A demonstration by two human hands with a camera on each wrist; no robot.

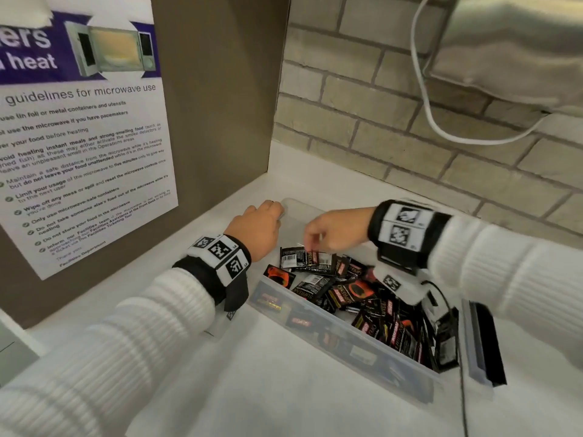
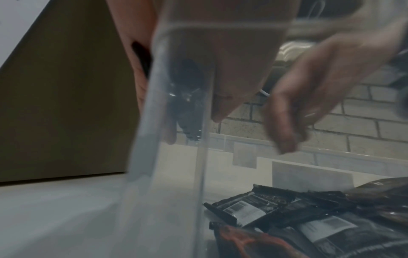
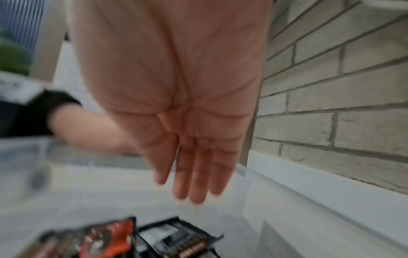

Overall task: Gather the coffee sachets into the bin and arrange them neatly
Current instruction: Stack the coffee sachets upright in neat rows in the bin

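Note:
A clear plastic bin (image 1: 299, 216) stands on the white counter. Several black and red coffee sachets (image 1: 356, 298) lie in a loose heap in its near and right part. My left hand (image 1: 271, 212) grips the bin's far left corner, fingers curled over the rim. In the left wrist view the bin wall (image 2: 154, 122) runs between the thumb and fingers of my left hand (image 2: 232, 69). My right hand (image 1: 315, 241) hovers inside the bin just above the topmost sachet. The right wrist view shows my right hand (image 3: 194, 174) with straight fingers holding nothing, above the sachets (image 3: 176, 240).
A brown panel with a microwave guidelines poster (image 1: 79, 137) closes off the left side. A brick wall (image 1: 410, 137) runs behind the counter, with a white cable (image 1: 426, 99) hanging from a steel appliance (image 1: 520, 42). A flat dark-edged item (image 1: 482, 342) lies right of the bin.

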